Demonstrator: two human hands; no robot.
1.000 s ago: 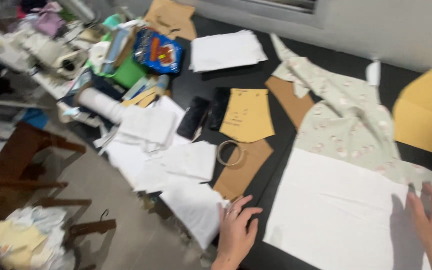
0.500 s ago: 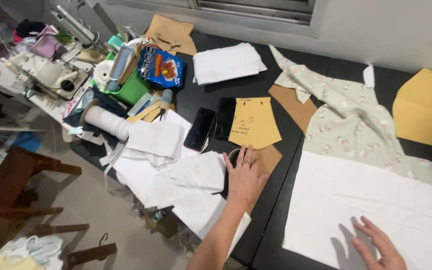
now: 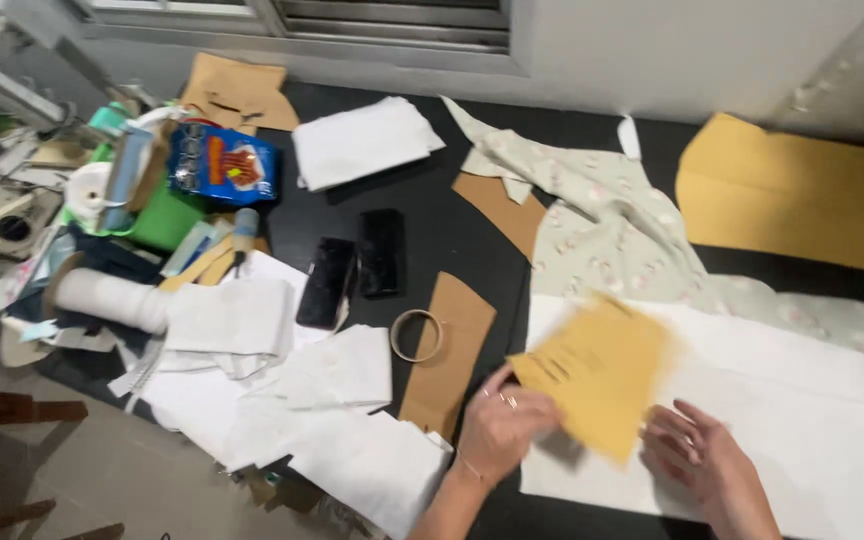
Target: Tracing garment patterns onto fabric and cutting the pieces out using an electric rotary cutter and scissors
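Observation:
My left hand (image 3: pixel 500 425) grips the left corner of a yellow-tan paper pattern piece (image 3: pixel 597 372), held tilted just above a large white fabric sheet (image 3: pixel 812 420) on the black table (image 3: pixel 432 230). My right hand (image 3: pixel 707 465) rests open, fingers spread, on the white sheet just right of and below the pattern piece. A floral pale-green fabric (image 3: pixel 612 230) lies behind the sheet. A brown pattern strip (image 3: pixel 449 355) and a tape ring (image 3: pixel 417 335) lie just left of my left hand.
Two black phones (image 3: pixel 357 270) lie mid-table. White fabric pieces (image 3: pixel 282 400) pile at the left edge, and another folded one (image 3: pixel 362 140) lies at the back. A blue snack bag (image 3: pixel 222 165), a green container (image 3: pixel 162 220), a white roll (image 3: pixel 107 298). Large tan paper (image 3: pixel 792 195) at right.
My left hand picked up the yellow pattern piece from beside the phones and carried it right, over the white sheet. My right hand shifted left toward it. The camera view moved right.

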